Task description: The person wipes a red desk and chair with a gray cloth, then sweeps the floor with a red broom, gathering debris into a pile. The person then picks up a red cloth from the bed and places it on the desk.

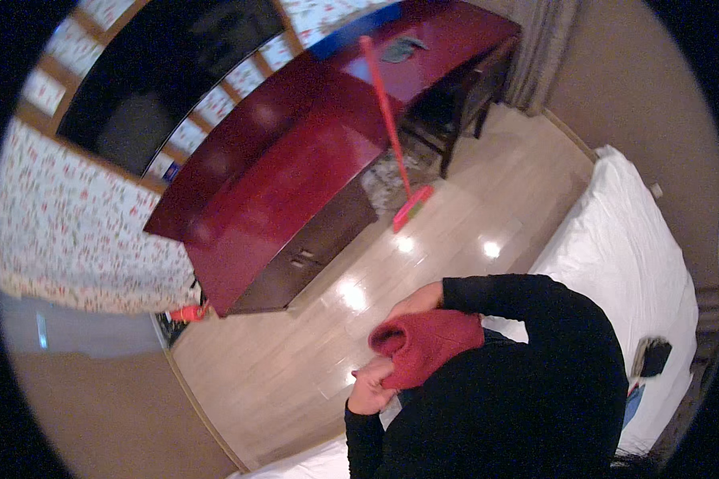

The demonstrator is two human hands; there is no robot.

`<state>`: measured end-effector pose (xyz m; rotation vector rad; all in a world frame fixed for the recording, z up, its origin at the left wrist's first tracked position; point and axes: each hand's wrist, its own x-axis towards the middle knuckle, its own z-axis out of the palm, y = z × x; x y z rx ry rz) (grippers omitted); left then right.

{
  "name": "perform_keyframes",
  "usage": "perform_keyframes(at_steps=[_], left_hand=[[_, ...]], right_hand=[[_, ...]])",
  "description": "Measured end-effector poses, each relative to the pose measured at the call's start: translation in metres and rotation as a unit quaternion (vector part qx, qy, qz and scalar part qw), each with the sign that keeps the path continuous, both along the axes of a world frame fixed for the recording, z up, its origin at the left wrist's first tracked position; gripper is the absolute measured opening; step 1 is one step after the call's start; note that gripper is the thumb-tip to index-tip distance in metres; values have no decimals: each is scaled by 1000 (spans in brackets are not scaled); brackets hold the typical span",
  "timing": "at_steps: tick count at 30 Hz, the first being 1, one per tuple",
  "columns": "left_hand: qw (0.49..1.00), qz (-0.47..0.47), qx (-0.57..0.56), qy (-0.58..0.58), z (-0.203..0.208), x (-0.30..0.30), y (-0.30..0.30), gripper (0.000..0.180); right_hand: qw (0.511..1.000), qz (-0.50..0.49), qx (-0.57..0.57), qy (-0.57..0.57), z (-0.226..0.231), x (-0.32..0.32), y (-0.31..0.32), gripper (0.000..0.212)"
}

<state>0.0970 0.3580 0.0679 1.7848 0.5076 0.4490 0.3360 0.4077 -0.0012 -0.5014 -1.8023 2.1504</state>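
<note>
In front of my body is a soft red knitted piece (439, 343) that looks like a garment or hat. Its rolled edge opens in a dark hole toward the floor side; the exact kind does not show. At its lower corner, my left hand (372, 386) is closed, fingers bent around the fabric's edge. My right hand (417, 302) lies along the upper edge, its fingers partly hidden by the fabric and closed on it. Both arms wear black sleeves.
A pink broom (391, 132) leans against a glossy dark-red counter (295, 176), where a grey cloth (403, 49) lies. A dark chair (463, 104) stands beside it. White bedding (615, 223) is at the right, with a dark brush-like object (652, 358) on it. A black screen (168, 72) hangs above.
</note>
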Motion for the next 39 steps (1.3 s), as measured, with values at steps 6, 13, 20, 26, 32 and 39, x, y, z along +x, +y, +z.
perform_keyframes(at_steps=[6, 13, 20, 26, 32, 39], left_hand=[[984, 64, -166, 19, -1, 120, 61, 32], [990, -89, 106, 17, 6, 270, 117, 50], [970, -8, 237, -52, 6, 414, 162, 33], [986, -159, 47, -33, -8, 510, 205, 33], [923, -364, -125, -11, -5, 583, 239, 20], [850, -366, -378, -28, 42, 646, 262, 22]], right_hand=[[857, -397, -220, 244, 42, 148, -58, 49], [718, -633, -125, 260, 75, 228, -63, 47], [632, -742, -104, 196, 86, 316, -12, 37], [576, -783, -104, 211, 97, 396, -2, 37], [614, -782, -10, 107, 99, 472, -7, 38], [813, -581, 1, -28, 80, 582, 0, 43]])
